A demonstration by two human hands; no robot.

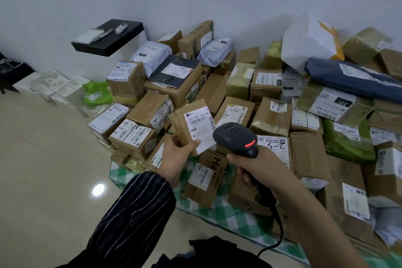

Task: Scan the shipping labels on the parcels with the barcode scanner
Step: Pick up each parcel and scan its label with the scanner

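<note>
Gripping a small box (181, 125) in the left hand (176, 155) above the near left of the pile (272, 115); clutching the scanner (235, 137) in the right hand (261, 166), just right of its label (199, 126). Could misread from so close, or catch neighbouring labels (233, 113).

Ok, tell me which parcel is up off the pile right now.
The small brown box gripped in the left hand, its white label turned toward the scanner. Everything else lies in the heap.

Dark left sleeve (134, 213), thin white stripes
</note>
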